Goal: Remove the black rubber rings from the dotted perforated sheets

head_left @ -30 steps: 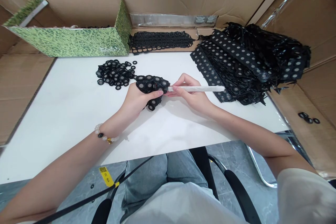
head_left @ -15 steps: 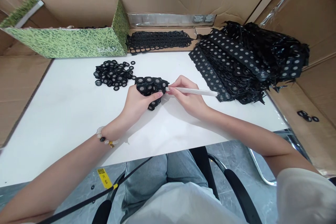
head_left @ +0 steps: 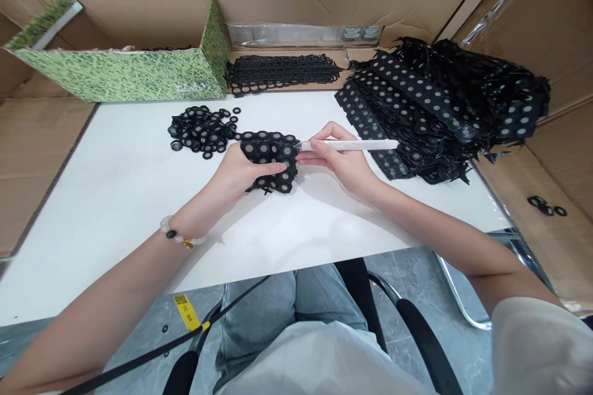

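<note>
Over the white table (head_left: 106, 210), my one head view looks down on two bare hands. The left hand (head_left: 243, 174) sits near the table's middle, its fingers (head_left: 273, 168) curled closed around a bunched black sheet of rubber rings (head_left: 269, 154), with grey discs showing in the rings. The right hand (head_left: 340, 166) lies just to its right, with the fingers (head_left: 322, 147) closed in a pen grip on a slim white stick (head_left: 352, 145). The stick's long axis runs almost level across my view, and its left tip points at the right edge of the black sheet; from here I cannot tell whether it touches or sits just beside it. The sheet lies directly left of that tip, so the right hand is the one nearer the stick and the left has the sheet. Further left, a heap of loose black rings (head_left: 199, 129) lies on the table almost against the sheet. To the right, a big stack of black strips (head_left: 430, 111) rises beyond the right hand, and a green patterned box (head_left: 115, 77) stands at the far left.
</note>
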`<state>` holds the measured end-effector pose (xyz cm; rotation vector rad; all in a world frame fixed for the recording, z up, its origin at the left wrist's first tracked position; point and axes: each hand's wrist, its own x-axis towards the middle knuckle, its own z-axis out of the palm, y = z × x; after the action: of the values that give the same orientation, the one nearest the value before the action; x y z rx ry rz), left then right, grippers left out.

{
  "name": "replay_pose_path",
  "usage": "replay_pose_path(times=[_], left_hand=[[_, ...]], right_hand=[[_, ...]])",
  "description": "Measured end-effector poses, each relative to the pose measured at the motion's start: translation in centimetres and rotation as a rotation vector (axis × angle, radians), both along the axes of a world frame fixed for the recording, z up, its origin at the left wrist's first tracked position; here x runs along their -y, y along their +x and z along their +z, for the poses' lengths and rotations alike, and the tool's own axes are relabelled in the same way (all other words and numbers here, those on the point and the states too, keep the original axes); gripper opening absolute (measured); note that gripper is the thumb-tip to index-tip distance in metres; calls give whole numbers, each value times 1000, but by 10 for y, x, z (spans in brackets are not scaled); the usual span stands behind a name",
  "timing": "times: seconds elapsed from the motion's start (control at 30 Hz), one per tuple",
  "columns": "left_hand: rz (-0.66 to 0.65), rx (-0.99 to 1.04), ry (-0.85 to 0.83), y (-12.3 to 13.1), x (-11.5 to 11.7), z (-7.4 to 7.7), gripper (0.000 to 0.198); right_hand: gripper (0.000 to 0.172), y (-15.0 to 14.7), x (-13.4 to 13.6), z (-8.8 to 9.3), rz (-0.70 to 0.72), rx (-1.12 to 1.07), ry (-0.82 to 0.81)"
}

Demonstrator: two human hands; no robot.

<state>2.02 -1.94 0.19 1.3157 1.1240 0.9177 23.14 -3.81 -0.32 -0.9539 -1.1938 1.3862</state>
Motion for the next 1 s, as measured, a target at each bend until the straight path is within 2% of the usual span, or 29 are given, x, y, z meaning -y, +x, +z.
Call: replay_pose_path(times=[0.17, 0.43, 0.67, 0.8, 1.0], left_hand=[[56, 29, 59, 2, 1, -3, 42], [7, -101, 146, -1, -2, -9, 44], [16, -40, 196, 2, 0, -14, 37], [39, 9, 165, 5, 3, -13, 38], [48, 34, 125, 8, 9, -12, 39]], right_hand=[[38, 1, 0, -1, 53, -7, -25], [34, -1, 0, -6, 71, 69, 9], [30, 0, -1, -7, 78, 92, 45], [24, 2, 2, -6, 68, 221, 135], [19, -5, 10, -7, -22, 426, 231]])
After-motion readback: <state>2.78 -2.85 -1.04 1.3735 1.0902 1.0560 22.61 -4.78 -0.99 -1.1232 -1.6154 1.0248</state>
